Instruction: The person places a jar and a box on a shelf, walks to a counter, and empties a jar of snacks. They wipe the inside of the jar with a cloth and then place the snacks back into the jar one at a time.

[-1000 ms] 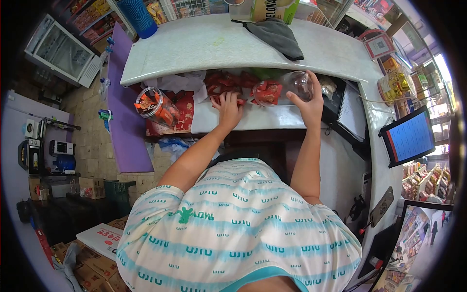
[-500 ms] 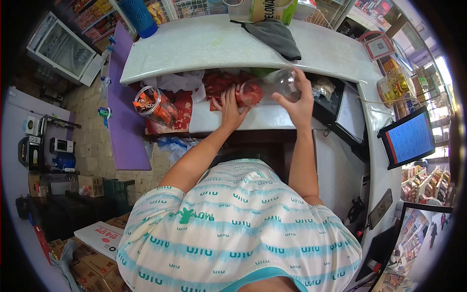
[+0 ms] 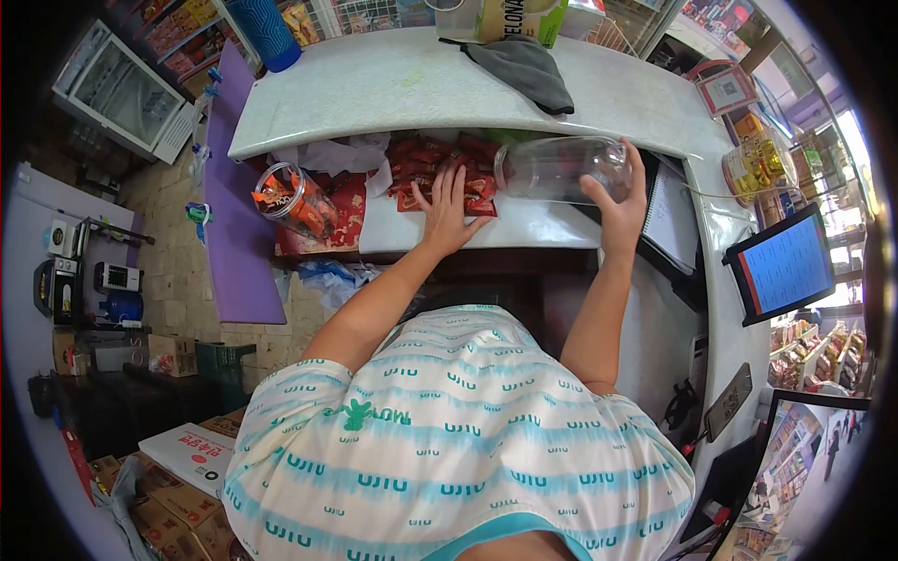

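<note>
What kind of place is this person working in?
Most likely a small shop, seen from behind the counter. Stocked shelves stand to one side, a blue screen faces the person, and red snack packets lie beside a clear jar.

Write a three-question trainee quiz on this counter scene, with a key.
1. True or false: the right hand holds the clear jar upright.
2. What does the left hand rest on?
A. the grey cloth
B. the red snack packets
C. the tablet screen
3. Fill in: the second jar, at the left end of the lower shelf, holds ____ packets.

Key: 1 false, it lies on its side; 2 B; 3 orange.
</note>
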A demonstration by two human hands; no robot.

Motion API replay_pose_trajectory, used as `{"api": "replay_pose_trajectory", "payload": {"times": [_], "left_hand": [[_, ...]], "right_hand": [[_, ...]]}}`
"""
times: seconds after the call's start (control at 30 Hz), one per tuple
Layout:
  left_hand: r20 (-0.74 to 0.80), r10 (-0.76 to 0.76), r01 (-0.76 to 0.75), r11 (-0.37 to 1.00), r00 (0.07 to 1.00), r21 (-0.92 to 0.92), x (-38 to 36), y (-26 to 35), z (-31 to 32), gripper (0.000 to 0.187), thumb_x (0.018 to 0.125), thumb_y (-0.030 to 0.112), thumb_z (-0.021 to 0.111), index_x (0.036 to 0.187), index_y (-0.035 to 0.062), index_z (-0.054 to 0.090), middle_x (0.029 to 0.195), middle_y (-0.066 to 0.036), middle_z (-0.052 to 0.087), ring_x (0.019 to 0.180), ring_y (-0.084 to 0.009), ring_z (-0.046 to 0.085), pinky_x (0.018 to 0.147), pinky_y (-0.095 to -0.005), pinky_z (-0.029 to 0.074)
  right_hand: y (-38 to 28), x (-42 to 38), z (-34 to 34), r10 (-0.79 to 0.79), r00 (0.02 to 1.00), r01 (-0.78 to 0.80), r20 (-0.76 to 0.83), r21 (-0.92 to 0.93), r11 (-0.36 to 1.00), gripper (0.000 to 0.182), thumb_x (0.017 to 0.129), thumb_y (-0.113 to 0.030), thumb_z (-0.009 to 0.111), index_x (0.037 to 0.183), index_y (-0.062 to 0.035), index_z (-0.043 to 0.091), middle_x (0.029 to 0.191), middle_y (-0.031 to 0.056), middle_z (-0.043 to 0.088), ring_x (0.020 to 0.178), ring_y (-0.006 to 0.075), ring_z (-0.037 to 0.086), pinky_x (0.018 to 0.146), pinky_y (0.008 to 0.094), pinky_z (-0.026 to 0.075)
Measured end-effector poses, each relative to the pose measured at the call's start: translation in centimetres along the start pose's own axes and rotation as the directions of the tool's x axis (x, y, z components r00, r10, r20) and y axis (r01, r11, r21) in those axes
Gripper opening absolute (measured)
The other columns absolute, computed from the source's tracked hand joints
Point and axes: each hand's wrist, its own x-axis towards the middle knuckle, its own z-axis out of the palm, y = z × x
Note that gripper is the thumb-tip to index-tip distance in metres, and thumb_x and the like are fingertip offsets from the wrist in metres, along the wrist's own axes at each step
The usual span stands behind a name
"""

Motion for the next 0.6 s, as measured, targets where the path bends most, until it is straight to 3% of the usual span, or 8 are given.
{"api": "replay_pose_trajectory", "payload": {"times": [0.07,0.13,0.2,0.27,0.4,0.47,0.5,0.6], "left_hand": [[-0.03,-0.003,0.002,1.0,1.0,-0.029,-0.5,0.6,-1.1,0.108,0.068,0.051,0.074,0.146,0.0037,0.016,0.15,-0.016,0.021,0.139,-0.0317,0.017,0.105,-0.0656,-0.003],[-0.083,0.01,-0.025,0.984,0.996,-0.178,-0.4,1.7,-2.9,0.105,0.071,0.049,0.074,0.146,0.0044,0.015,0.15,-0.016,0.022,0.139,-0.0313,0.02,0.107,-0.0625,0.001],[-0.14,0.022,-0.067,0.945,0.99,-0.319,0.3,3.8,-5.5,0.102,0.074,0.047,0.073,0.147,0.0051,0.014,0.15,-0.016,0.022,0.138,-0.0309,0.022,0.11,-0.0593,0.006],[0.017,-0.167,0.043,0.153,0.986,-0.987,1.4,7.1,-8.4,0.093,0.082,0.043,0.069,0.147,0.0065,0.012,0.149,-0.016,0.024,0.135,-0.0288,0.03,0.11,-0.0541,0.02],[0.016,-0.379,-0.17,-0.452,0.925,-0.876,5.0,6.9,-11.2,0.078,0.088,0.038,0.062,0.144,0.0075,0.018,0.14,-0.017,0.035,0.13,-0.034,0.037,0.103,-0.0568,0.034],[0.011,-0.385,-0.151,-0.388,0.923,-0.909,6.9,4.6,-13.2,0.071,0.086,0.051,0.059,0.133,0.006,0.033,0.143,-0.019,0.032,0.133,-0.0392,0.032,0.105,-0.0616,0.03],[0.043,-0.329,-0.106,-0.421,0.943,-0.901,7.5,3.5,-13.8,0.071,0.086,0.052,0.059,0.133,0.0056,0.033,0.143,-0.019,0.032,0.133,-0.0408,0.031,0.105,-0.0628,0.029],[0.112,-0.257,-0.025,-0.477,0.96,-0.879,7.8,2.2,-14.9,0.074,0.086,0.056,0.056,0.133,0.0037,0.034,0.142,-0.021,0.035,0.133,-0.0446,0.03,0.103,-0.0656,0.03]], "right_hand": [[-1.0,-0.1,-0.9,0.28,0.957,-0.284,0.082,0.477,0.832,0.071,0.072,-0.008,0.074,0.135,-0.0061,0.043,0.126,0.0158,0.049,0.111,0.0257,0.054,0.078,0.037,0.056],[-1.1,-0.1,-0.5,0.283,0.951,-0.301,0.122,0.558,0.773,0.069,0.077,-0.007,0.069,0.138,-0.0088,0.037,0.126,0.0177,0.049,0.114,0.0305,0.053,0.083,0.0454,0.056],[-0.4,-0.8,1.2,0.197,0.964,-0.253,0.179,0.844,0.472,0.07,0.079,-0.01,0.068,0.139,-0.0092,0.031,0.128,0.0193,0.047,0.117,0.0337,0.052,0.085,0.0528,0.055],[-0.9,-2.0,4.0,0.164,0.968,-0.239,0.189,0.889,0.391,0.071,0.079,-0.013,0.07,0.137,-0.0087,0.029,0.128,0.0185,0.047,0.12,0.0351,0.049,0.086,0.056,0.053],[-0.5,-3.3,7.2,-0.102,0.895,-0.273,0.434,0.713,0.646,0.079,0.074,-0.016,0.077,0.136,-0.0088,0.03,0.125,0.014,0.048,0.11,0.0263,0.054,0.095,0.037,0.044],[-0.4,-0.5,6.6,-0.18,0.828,-0.321,0.531,0.713,0.623,0.072,0.076,-0.021,0.077,0.134,-0.0073,0.037,0.123,0.0097,0.049,0.108,0.0223,0.053,0.096,0.0329,0.04],[-0.2,2.0,6.1,-0.128,0.852,-0.203,0.507,0.546,0.813,0.063,0.078,-0.025,0.075,0.129,-0.0054,0.044,0.124,0.0085,0.05,0.111,0.0237,0.051,0.097,0.0335,0.04],[-0.1,9.2,9.6,-0.136,0.963,0.073,0.231,0.262,0.962,0.046,0.081,-0.037,0.069,0.114,-0.0053,0.062,0.123,0.0081,0.055,0.112,0.0285,0.052,0.096,0.0354,0.041]]}}
